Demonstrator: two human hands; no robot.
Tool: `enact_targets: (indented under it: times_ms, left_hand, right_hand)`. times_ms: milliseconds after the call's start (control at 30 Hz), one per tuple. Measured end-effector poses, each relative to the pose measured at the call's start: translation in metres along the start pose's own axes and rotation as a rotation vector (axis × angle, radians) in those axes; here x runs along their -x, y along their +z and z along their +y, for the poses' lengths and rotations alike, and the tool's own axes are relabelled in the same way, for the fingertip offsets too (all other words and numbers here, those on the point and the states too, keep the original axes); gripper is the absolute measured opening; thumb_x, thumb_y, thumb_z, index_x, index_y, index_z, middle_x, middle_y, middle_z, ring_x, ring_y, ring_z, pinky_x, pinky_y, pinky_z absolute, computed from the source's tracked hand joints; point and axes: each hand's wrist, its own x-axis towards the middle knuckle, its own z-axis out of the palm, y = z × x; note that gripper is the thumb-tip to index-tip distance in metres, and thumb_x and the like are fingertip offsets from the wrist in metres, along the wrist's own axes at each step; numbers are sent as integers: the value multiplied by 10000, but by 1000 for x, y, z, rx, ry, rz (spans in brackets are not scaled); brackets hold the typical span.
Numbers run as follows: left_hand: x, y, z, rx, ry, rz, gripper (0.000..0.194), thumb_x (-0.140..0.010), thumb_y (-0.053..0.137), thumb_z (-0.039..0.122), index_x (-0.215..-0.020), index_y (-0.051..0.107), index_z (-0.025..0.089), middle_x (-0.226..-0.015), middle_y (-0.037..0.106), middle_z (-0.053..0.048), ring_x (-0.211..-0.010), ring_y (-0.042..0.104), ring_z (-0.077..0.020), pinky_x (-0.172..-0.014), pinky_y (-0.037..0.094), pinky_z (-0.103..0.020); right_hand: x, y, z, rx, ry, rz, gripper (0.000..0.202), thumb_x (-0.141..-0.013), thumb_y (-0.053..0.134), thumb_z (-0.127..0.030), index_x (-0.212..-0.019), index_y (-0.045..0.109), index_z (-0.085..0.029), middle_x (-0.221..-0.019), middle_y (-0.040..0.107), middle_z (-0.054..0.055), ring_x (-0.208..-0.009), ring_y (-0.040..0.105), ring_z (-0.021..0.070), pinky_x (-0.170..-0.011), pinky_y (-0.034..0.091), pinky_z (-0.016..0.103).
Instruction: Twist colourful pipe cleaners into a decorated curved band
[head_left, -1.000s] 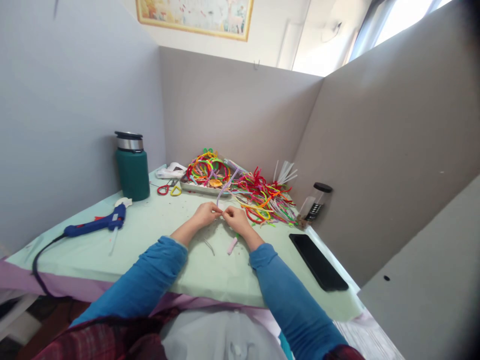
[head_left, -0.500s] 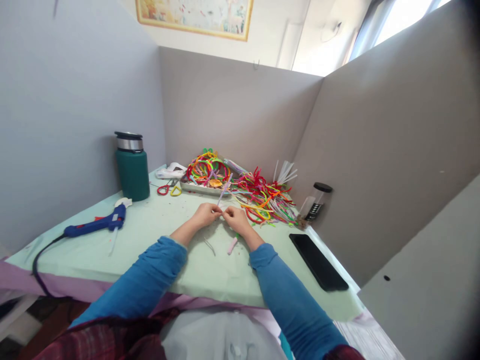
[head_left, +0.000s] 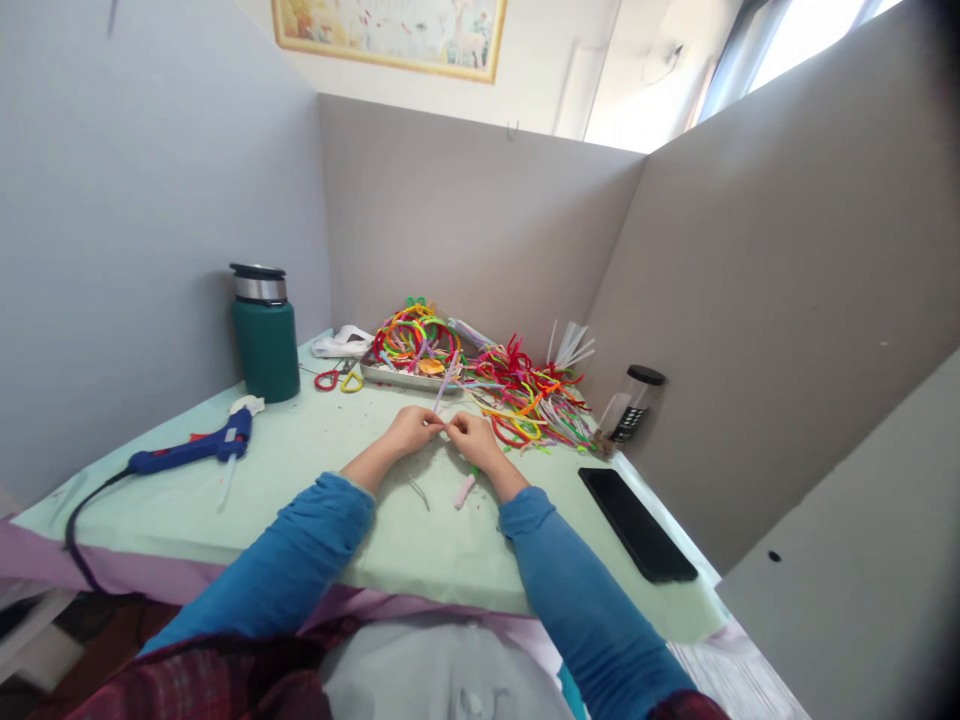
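Two grips, left hand [head_left: 411,428] and right hand [head_left: 474,440], pinch a fuzzy lavender stem [head_left: 446,383]; beyond, heaped multicoloured stems [head_left: 529,385]; a clear black-lidded jar [head_left: 631,405] bears unreadable lettering [head_left: 628,425].

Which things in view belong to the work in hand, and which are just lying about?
Likely part of the work:
lilac strip, rising where left hand and right hand come together
colourful heap of strips
perhaps glue gun, unheld

Probably just lying about:
green bottle
black phone
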Motion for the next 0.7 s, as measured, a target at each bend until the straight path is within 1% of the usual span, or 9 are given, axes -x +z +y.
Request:
enact_targets:
  times_ms: [200,433,567,700]
  left_hand:
    - [0,-1,0,-15,27,-3,261,-715,553,300,-834,720,140,-745,682,-45,-705,566,-162,-685,407,-237]
    - [0,-1,-1,-9,52,0,274,-714,532,303,-835,716,139,-739,679,-40,-702,568,-159,-668,400,-234]
    - [0,-2,2,17,32,4,268,-704,539,312,-811,714,138,-724,675,-35,-697,564,-156,-653,397,-230]
    - [0,-3,2,61,-1,8,257,-690,553,322,-775,707,135,-687,662,-28,-660,548,-145,-604,382,-221]
  right_hand:
    - [0,0,0,-10,-7,3,155,-722,489,-272,-662,593,-175,-604,577,-20,-580,488,104,-550,328,204]
    - [0,-1,-2,-10,2,14,158,-727,493,-283,-659,584,-173,-597,565,-19,-580,494,107,-549,327,206]
    - [-1,-1,-1,-14,-16,19,169,-734,490,-291,-658,581,-172,-595,561,-19,-582,496,108,-552,332,207]
    - [-1,-2,0,-25,-33,24,178,-741,484,-303,-667,582,-174,-605,566,-21,-591,502,107,-558,337,207]
